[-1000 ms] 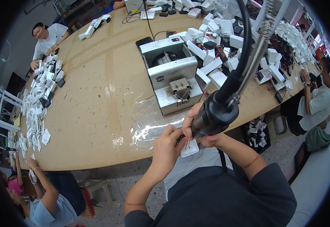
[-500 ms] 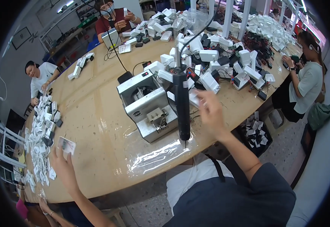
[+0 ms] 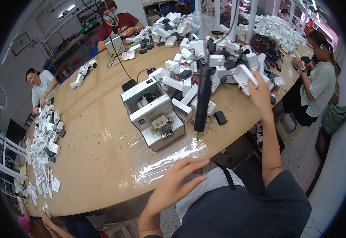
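Grey metal machine [image 3: 154,115] stands mid-counter [image 3: 97,158]; black hanging screwdriver [image 3: 202,99] just right of it; small white parts [image 3: 42,146] along left edge.

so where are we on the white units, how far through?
Done: small white pieces laid out at the table's left end. In hand: right hand grips one white unit; left hand empty; hanging screwdriver idle. Left: a big heap of white units.
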A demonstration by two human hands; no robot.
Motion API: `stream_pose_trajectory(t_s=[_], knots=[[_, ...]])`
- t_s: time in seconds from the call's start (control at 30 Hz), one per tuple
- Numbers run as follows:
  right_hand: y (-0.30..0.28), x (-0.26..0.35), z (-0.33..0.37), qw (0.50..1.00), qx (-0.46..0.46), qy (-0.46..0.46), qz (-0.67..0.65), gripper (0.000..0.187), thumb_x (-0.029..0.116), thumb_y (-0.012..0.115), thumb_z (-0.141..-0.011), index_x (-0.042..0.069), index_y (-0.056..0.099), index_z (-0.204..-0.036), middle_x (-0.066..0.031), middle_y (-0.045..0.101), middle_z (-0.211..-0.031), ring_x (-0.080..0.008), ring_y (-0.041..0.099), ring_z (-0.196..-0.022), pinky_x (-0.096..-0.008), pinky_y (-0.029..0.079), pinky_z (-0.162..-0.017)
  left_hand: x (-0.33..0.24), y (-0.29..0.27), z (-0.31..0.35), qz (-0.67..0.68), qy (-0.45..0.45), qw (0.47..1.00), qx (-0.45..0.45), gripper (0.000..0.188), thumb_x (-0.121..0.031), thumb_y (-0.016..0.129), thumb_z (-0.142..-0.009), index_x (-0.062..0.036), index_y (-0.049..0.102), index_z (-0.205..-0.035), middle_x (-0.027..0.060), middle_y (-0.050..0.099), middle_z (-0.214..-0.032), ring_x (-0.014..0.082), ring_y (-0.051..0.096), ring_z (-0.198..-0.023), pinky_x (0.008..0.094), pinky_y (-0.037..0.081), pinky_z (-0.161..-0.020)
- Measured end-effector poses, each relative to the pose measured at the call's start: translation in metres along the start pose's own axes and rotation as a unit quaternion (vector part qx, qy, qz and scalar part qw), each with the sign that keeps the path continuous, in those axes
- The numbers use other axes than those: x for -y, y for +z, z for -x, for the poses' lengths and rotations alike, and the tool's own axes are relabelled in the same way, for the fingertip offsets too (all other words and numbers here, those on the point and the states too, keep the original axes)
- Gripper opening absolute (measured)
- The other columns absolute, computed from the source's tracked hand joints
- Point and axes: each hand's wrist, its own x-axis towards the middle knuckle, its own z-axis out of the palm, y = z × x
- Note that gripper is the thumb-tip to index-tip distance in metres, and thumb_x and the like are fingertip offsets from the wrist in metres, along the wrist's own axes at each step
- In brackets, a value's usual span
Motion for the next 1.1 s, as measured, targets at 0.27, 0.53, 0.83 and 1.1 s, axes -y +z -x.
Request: stream_pose_trajectory(t_s=[0.27, 0.53, 0.83, 1.1], knots=[[-0.033, 0.115, 0.062, 0.953, 0.049, -0.020, -0.298, 0.037, 0.014, 0.055, -0.091, 0.005, 0.054, -0.127, -0.0035, 0.058, -0.110, -0.0093, 0.057, -0.095, -0.0219, 0.046, -0.083, -0.001, 0.080, -0.074, -0.077, 0.133, 0.962, -0.227, 0.061, -0.010, 0.073, -0.091, -0.0039, 0.046, -0.145, 0.0207, 0.056, -0.134, 0.0312, 0.059, -0.123, 0.0378, 0.051, -0.098], [0.026, 0.119, 0.142, 0.807, 0.420, 0.119, -0.399, 0.023, 0.007, 0.059, -0.096, 0.007, 0.051, -0.117, -0.0006, 0.055, -0.109, -0.0078, 0.057, -0.095, -0.0247, 0.047, -0.083, 0.031, 0.034, 0.026, 0.234, -0.122, 0.960, -0.091, 0.045, -0.005, 0.070, -0.095, -0.0052, 0.049, -0.134, 0.0009, 0.061, -0.095, 0.0074, 0.057, -0.084, 0.0231, 0.048, -0.072], [0.060, 0.125, 0.192, 0.855, 0.474, -0.136, -0.159, 0.062, 0.021, 0.090, -0.074, 0.013, 0.059, -0.127, -0.0123, 0.047, -0.139, -0.0247, 0.059, -0.112, -0.0352, 0.054, -0.088, 0.025, -0.019, 0.069, 0.027, -0.208, 0.957, -0.199, 0.052, 0.001, 0.072, -0.090, -0.0010, 0.047, -0.135, 0.0029, 0.056, -0.087, 0.0081, 0.050, -0.076, 0.0241, 0.045, -0.065], [0.089, 0.110, 0.173, 0.814, 0.449, -0.313, -0.193, 0.051, 0.031, 0.089, -0.074, 0.017, 0.066, -0.117, -0.0177, 0.037, -0.156, -0.0393, 0.036, -0.143, -0.0507, 0.031, -0.117, 0.042, -0.036, 0.047, -0.080, -0.134, 0.978, -0.136, 0.051, 0.000, 0.073, -0.085, -0.0067, 0.060, -0.134, 0.0116, 0.055, -0.122, 0.0191, 0.059, -0.086, 0.0299, 0.051, -0.073]])
